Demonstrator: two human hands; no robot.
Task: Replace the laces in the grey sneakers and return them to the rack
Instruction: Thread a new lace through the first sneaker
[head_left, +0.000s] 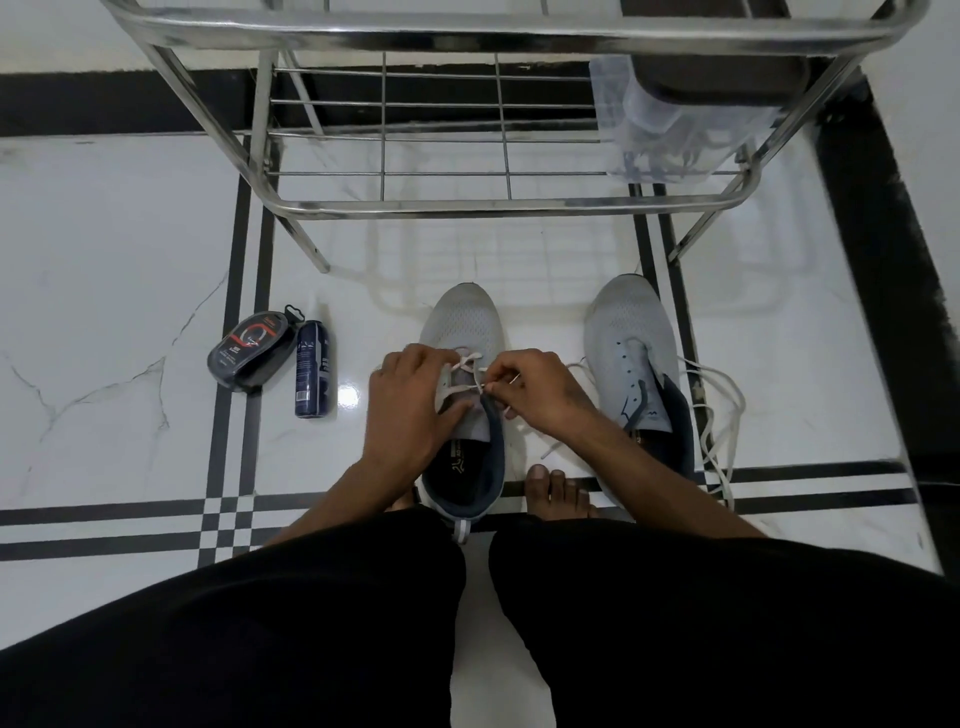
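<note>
- Pinching the white lace (470, 364), the right hand (540, 395) works it through the left sneaker (460, 332); the left hand (410, 400) grips that shoe's upper.
- Threading is seemingly midway; next, feed the tip through the next eyelet.
- Right of it, the other sneaker (631, 338) sits unlaced; the rack (467, 208) stands beyond.

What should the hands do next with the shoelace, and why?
Probably pull the lace through the eyelet and snug it. The right hand pinches the lace tip at the near sneaker, the left hand steadies that shoe, and only its front eyelets look laced.
</note>
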